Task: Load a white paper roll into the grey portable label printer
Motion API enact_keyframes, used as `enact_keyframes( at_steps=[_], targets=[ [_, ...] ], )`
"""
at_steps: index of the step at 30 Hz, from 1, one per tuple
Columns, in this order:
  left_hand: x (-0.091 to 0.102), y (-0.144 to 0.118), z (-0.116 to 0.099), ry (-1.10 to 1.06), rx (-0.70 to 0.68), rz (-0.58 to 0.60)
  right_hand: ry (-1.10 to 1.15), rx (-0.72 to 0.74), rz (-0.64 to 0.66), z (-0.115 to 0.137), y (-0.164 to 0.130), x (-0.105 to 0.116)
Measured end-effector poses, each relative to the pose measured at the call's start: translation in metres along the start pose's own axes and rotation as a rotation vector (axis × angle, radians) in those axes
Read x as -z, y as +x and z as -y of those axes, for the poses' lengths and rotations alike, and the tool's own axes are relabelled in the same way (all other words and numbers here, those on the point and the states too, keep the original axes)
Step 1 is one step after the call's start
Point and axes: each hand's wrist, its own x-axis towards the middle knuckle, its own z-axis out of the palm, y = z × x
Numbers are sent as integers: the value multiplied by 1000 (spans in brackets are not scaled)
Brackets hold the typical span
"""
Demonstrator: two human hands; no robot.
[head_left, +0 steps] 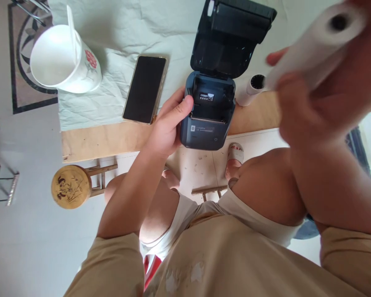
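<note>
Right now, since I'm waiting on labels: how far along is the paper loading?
Done: the printer lid is open and its bay looks empty. In hand: the left hand steadies the printer while the right hand holds a paper roll above the table. Left: roll in, lid shut.

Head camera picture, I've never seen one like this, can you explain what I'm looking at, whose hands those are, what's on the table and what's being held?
This is one picture from a camera worn on a person's head, looking down at their own hands, knees and the floor. The left hand steadies a small dark printer with its lid flipped open, at the edge of a wooden table. The right hand, close to the lens and blurred, has a white paper roll in its grip. On the table also lie a phone, face up and dark, a white cup with a straw on a pale cloth, and a second roll beside the printer.
</note>
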Motion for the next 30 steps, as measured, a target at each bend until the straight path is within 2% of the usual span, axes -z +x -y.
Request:
enact_keyframes(
  at_steps=[1, 3, 6, 8, 12, 15, 19, 21, 25, 27, 30],
  targets=[
    [1, 0, 0, 1, -1, 4, -19, 121, 24, 7, 0, -9],
    [2, 1, 0, 12, -5, 22, -104, 198, 73, 12, 3, -23],
    [2, 1, -3, 33, 12, 16, -351, 180, 146, 11, 9, -35],
    [-1, -1, -4, 28, 25, -12, -438, 172, 187, 10, 11, -37],
    [-4, -4, -3, -12, 9, -38, -426, 219, 187, 14, 9, -35],
    [-2, -6, 1, -55, -52, -48, -388, 317, 178, 18, 4, -35],
    [3, -7, 5, 94, -86, -31, -315, 431, 276, 18, 0, -37],
    [6, -6, 6, 166, -83, -23, -228, 399, 231, 17, 2, -33],
    [13, -3, 10, 212, -106, 36, -300, 184, -36, 15, 9, -17],
    [15, -2, 12, 251, -111, 46, -320, 72, -16, 13, 11, -11],
    [16, -2, 12, 276, -105, 1, -169, 42, 7, 11, 10, -9]
  ],
)
